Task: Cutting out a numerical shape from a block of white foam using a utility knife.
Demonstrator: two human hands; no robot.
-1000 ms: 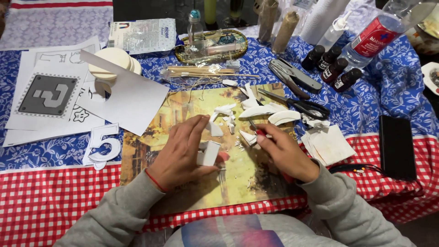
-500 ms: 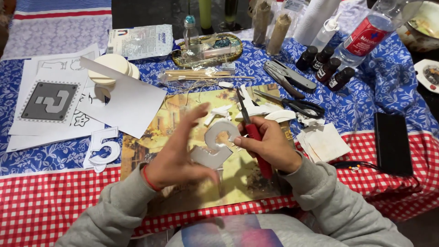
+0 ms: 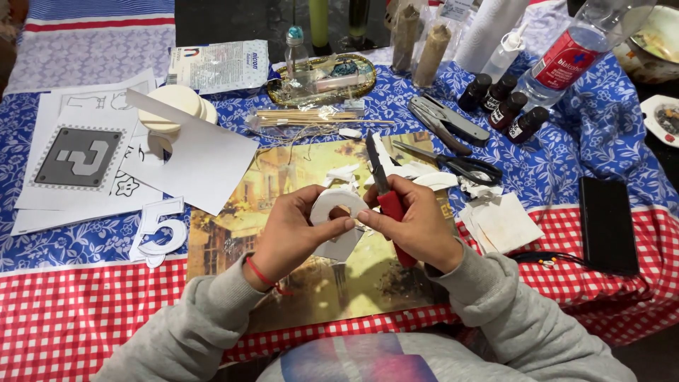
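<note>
White foam cutout (image 3: 332,206), a curved piece with a rounded hole, held above the picture board (image 3: 297,184) at the middle of the surface (image 3: 64,297). The left hand (image 3: 293,230) is closed on the cutout, thumb along its lower edge and fingers behind it. The right hand (image 3: 414,223) is closed around the red handle of a craft knife (image 3: 385,201), whose dark blade points up and away from the person, just beside the cutout's right edge; the right thumb tip touches the cutout. Both sleeves are grey, and a red cord circles the left wrist. White foam scraps (image 3: 407,170) lie scattered on the far right part of the picture board. Black-handled scissors (image 3: 463,166) rest just beyond the scraps, with grey pliers (image 3: 442,122) behind them. A white cut-out numeral (image 3: 157,232) lies left of the board on the blue floral cloth, near a printed sheet with a grey square (image 3: 78,157) and a folded white card (image 3: 194,159). A bundle of wooden sticks (image 3: 311,117) lies beyond the board. 4 small dark bottles (image 3: 502,106) stand at the far right beside a clear plastic bottle with a red label (image 3: 573,53). A black rectangular device (image 3: 607,225) lies at the right, near a white napkin (image 3: 501,223).
</note>
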